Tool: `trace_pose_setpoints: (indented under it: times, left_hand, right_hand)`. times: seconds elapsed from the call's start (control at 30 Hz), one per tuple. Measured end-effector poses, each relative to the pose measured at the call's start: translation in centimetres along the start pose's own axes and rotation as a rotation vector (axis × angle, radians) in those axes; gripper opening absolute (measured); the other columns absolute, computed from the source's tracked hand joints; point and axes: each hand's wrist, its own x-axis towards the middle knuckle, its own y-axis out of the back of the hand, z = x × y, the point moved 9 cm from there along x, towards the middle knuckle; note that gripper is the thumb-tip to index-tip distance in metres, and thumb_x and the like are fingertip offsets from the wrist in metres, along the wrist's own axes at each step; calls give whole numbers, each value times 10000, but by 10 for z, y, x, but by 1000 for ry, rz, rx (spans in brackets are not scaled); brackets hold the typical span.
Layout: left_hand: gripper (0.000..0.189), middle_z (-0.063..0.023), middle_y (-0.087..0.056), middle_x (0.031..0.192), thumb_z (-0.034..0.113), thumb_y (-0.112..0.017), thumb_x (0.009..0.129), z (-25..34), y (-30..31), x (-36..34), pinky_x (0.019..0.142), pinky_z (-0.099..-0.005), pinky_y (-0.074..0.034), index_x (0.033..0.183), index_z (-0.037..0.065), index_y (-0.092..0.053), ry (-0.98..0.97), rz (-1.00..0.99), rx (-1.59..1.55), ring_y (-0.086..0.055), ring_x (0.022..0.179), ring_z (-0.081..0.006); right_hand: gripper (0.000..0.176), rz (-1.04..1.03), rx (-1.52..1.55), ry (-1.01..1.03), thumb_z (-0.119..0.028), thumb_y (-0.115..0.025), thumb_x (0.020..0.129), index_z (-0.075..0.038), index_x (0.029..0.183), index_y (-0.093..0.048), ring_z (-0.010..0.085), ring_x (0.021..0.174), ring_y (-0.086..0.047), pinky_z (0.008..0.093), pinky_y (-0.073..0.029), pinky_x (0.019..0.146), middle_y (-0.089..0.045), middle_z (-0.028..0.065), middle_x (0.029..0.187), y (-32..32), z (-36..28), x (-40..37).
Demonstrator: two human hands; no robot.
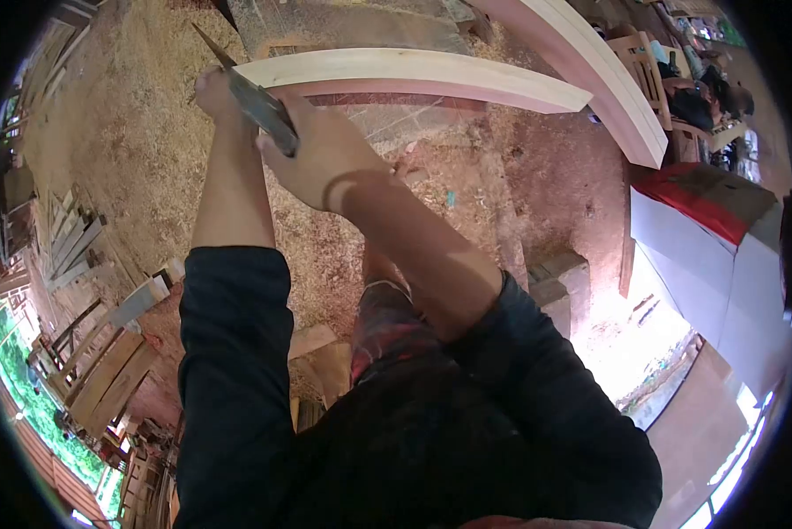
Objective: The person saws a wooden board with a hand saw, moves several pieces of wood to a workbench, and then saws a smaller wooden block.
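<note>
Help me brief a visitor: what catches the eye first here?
The left hand and right hand grip a long metal blade at top centre, at the end of a pale curved wooden piece. Sawdust covers the ground beneath, and a second curved piece arcs at upper right.

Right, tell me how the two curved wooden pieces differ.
The nearer curved piece is slimmer, lying crosswise; the farther curved piece looks broader, sweeping down rightward. The nearer one meets the blade held in left hand and right hand; the farther one is untouched. Both are pale bowed timber.
</note>
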Motion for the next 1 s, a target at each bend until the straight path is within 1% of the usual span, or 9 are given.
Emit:
trace_pose_setpoints:
  times: [0.07,0.13,0.3,0.5,0.53,0.63,0.83,0.93,1.0]
  left_hand:
    - [232,-186,-684,1023,5,-570,913,-7,-1,5,679,-428,-608,1140,1,-618,40,41,-94,-713,892,-329]
    - [236,-188,-673,1047,6,-553,926,19,3,-17,674,-432,-605,1157,5,-603,195,63,-351,-711,899,-335]
    - [216,-159,-651,1052,16,-511,957,50,0,-61,722,-423,-594,1160,22,-584,462,118,-650,-699,946,-320]
    - [211,-150,-673,1046,24,-499,947,31,-12,-47,726,-391,-582,1123,43,-614,367,43,-550,-703,928,-285]
    - [210,-156,-680,1047,28,-498,944,28,-7,-42,725,-387,-579,1113,47,-623,366,14,-465,-702,917,-278]
    - [191,-161,-700,1009,38,-518,931,21,5,-21,731,-390,-573,1071,49,-649,289,29,-419,-700,882,-261]
    - [105,-129,-692,880,17,-566,901,27,5,-24,702,-392,-566,969,51,-639,127,193,-323,-694,835,-252]
    - [102,-159,-666,1000,11,-551,932,21,1,-22,667,-461,-612,1019,43,-593,262,137,-267,-703,867,-318]
    - [126,-178,-649,1069,8,-543,943,79,6,-73,659,-506,-633,1061,35,-576,575,172,-644,-704,885,-352]
  right_hand:
    - [524,1,-3,9,-304,-715,937,-44,1366,-564,453,1023,-697,494,-553,893,-714,284,1026,2,28,-32]
    - [508,-202,80,-321,-214,-746,930,-70,1382,-566,379,1045,-729,430,-572,862,-718,268,1077,15,70,-113]
    - [544,-28,111,-122,-79,-675,942,-22,1458,-515,307,1155,-719,382,-578,933,-697,214,1289,87,94,-290]
    - [553,-153,211,-125,-205,-695,945,-100,1466,-544,334,1007,-734,412,-568,822,-725,178,1140,-5,130,-99]
    - [537,30,84,235,-227,-685,954,-79,1449,-542,415,1013,-705,450,-558,875,-718,219,1097,-2,71,-43]
    - [520,-1,35,-22,-251,-685,949,-47,1405,-541,466,1073,-672,518,-526,915,-692,287,1091,-5,10,4]
    - [533,52,115,103,-268,-683,949,-36,1406,-536,467,1055,-687,481,-536,904,-692,288,1112,5,14,-35]
    - [575,-58,52,-95,-262,-714,933,-155,1455,-500,425,974,-729,475,-561,809,-728,238,1037,23,81,-153]
    - [621,-20,57,-97,-175,-733,919,-161,1491,-491,366,1048,-741,435,-568,875,-744,203,1089,54,88,-227]
